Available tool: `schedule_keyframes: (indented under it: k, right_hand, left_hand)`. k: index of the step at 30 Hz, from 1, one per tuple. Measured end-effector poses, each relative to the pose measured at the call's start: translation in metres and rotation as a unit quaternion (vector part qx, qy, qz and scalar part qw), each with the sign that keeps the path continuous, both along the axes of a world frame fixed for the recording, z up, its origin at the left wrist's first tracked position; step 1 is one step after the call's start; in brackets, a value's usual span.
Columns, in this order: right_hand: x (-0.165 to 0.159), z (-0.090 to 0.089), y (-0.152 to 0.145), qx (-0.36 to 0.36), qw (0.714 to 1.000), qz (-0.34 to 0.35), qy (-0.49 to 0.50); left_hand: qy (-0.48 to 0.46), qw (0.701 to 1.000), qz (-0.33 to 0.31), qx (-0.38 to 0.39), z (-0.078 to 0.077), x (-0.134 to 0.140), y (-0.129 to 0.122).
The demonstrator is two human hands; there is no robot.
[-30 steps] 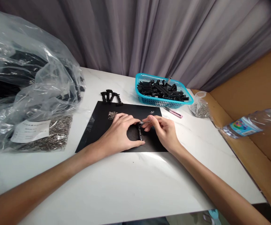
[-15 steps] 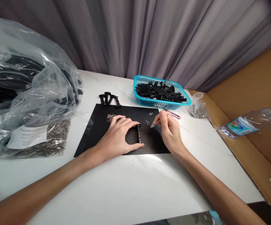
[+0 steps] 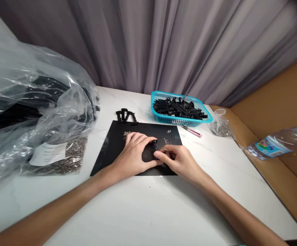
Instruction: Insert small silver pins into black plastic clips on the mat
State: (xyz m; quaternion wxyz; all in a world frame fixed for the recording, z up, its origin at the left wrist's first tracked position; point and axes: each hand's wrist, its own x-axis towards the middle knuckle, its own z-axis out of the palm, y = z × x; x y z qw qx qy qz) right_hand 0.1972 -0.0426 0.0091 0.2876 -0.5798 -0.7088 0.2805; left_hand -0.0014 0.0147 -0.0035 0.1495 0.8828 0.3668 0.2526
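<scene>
One big clear bag (image 3: 58,71) upper left, one labelled bag of metal bits (image 3: 74,153) below it. Then one black mat (image 3: 108,150) mid-frame, with the left hand (image 3: 131,155) over it, thumb and index spread wide in a C, pinching one black part (image 3: 155,145) end to end. Its long axis runs up-down the frame, lower end partly hidden. Right hand (image 3: 180,157) just beside it, fingers curled close; can't tell what they're gripping. One blue basket (image 3: 184,122) upper right of centre, one bottle (image 3: 271,147) far right.

Tabletop (image 3: 151,208) open before hands (image 3: 133,152), basket (image 3: 161,118) beyond
</scene>
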Motion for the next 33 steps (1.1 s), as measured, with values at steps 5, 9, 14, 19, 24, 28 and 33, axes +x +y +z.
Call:
schedule_keyframes:
  k: [5,9,14,19,24,28,33]
  right_hand:
    - [-0.015,-0.009,-0.001,-0.018,0.999,-0.046,0.019]
    - [-0.010,-0.007,0.010,0.009,0.997,-0.075,0.030]
    - [0.021,0.036,0.060,0.123,0.966,-0.193,-0.116]
    - [0.039,0.074,0.111,0.141,0.901,-0.281,-0.299]
    - [0.024,0.045,0.091,0.249,0.880,-0.287,-0.285]
    - [0.023,0.015,0.059,0.270,0.918,-0.098,-0.275]
    - [0.044,0.007,0.030,0.111,0.968,0.023,-0.225]
  left_hand:
    - [-0.012,0.999,0.001,0.032,0.000,-0.002,-0.002]
    - [-0.005,0.999,0.025,0.031,0.003,-0.012,0.008]
    - [0.043,0.993,0.101,0.036,0.004,-0.036,0.036]
    - [0.066,0.992,0.099,0.050,0.001,-0.047,0.047]
    - [0.065,0.991,0.075,0.091,-0.001,-0.045,0.046]
    - [0.041,0.991,0.078,0.101,-0.005,-0.043,0.047]
    - [0.020,0.994,0.025,0.103,-0.007,-0.040,0.045]
